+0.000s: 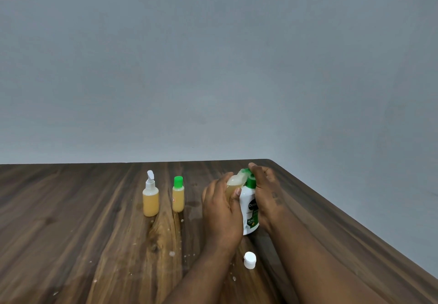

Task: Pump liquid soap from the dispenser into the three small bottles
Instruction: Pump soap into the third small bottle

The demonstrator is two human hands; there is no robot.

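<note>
A white soap dispenser (249,205) with a green pump head stands on the wooden table (71,220). My right hand (265,192) wraps its far side, fingers pressing on top of the pump. My left hand (221,211) grips a small uncapped bottle (234,181) tilted with its mouth under the pump nozzle; it holds yellowish soap. To the left stand a small spray-top bottle (150,197) and a small green-capped bottle (178,194), both upright and holding amber soap.
A loose white cap (249,259) lies on the table in front of the dispenser, between my forearms. Small soap drips (171,253) dot the wood. The table's right edge (355,225) runs diagonally close to my right arm. A grey wall is behind.
</note>
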